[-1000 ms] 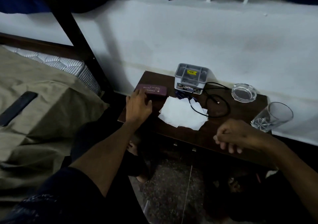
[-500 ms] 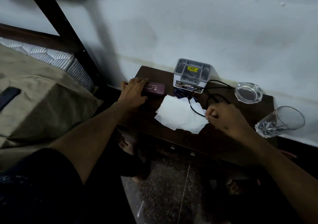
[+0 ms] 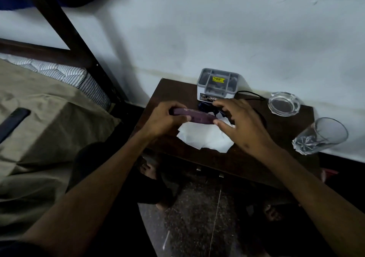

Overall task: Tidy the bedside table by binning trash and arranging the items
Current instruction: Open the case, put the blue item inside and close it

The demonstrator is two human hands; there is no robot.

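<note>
Now left hand [image 3: 164, 121] grips purple case [image 3: 192, 116] mid-frame above counter [image 3: 256, 158]; right hand [image 3: 240, 126] open, thumb touching case end. Risk: fumbled handover drops it onto tissue [image 3: 205, 138].

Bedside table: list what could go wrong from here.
The drinking glass lies tipped at the bedside table's right edge; a nudge from the right hand might roll it off. The black cable loops under that hand and could snag. The purple case, gripped by the left hand, could drop onto the white paper.
</note>
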